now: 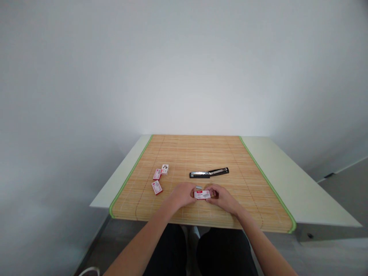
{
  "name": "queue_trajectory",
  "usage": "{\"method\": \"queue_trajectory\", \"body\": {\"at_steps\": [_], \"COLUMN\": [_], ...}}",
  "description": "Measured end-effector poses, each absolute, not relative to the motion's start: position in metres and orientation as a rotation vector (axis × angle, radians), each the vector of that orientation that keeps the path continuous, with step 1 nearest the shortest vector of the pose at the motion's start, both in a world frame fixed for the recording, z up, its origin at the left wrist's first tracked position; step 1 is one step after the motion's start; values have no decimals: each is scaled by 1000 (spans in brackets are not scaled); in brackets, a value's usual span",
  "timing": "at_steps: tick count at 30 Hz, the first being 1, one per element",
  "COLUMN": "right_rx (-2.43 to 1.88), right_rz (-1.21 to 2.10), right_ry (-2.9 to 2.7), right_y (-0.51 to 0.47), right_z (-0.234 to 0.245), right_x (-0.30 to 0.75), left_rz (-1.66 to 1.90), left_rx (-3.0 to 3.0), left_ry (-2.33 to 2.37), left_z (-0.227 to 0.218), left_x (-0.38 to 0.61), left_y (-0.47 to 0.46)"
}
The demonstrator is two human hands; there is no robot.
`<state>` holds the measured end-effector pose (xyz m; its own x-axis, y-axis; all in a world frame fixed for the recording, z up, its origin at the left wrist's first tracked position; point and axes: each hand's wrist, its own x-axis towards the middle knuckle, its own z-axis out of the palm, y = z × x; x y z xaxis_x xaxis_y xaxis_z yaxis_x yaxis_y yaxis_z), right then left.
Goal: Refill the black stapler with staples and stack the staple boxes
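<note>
Near the front edge of the bamboo mat [198,151], a small red-and-white staples box [202,194] is held between my two hands. My left hand [185,194] grips its left end, and my right hand [220,197] pinches its right end. Just beyond the box lies a short grey strip of staples [198,187], close to the left fingertips. Farther back, a black stapler [209,173] lies opened out flat, its metal channel showing. The undersides of the fingers are hidden.
To the left on the mat are two more red-and-white boxes [156,187] and a white box with a dark picture [165,169]. The mat has green edging [258,170] and lies on a white table [299,184] against a wall.
</note>
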<state>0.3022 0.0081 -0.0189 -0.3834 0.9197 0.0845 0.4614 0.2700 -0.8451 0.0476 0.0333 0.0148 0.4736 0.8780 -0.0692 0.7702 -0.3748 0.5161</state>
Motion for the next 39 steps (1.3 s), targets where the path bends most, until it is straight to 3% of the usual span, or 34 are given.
{"method": "queue_trajectory", "body": {"at_steps": [13,39], "right_rx": [-1268,-1287], "right_rz": [996,867], "right_ry": [-1991,-1990], "right_y": [10,7], "right_z": [-20,-26], "right_x": [302,294], "left_rz": [693,768], "left_rx": [2116,1935], "left_ry": [1153,1175], "left_z": [-2,-21], "left_x": [31,33], "left_y": [4,13]}}
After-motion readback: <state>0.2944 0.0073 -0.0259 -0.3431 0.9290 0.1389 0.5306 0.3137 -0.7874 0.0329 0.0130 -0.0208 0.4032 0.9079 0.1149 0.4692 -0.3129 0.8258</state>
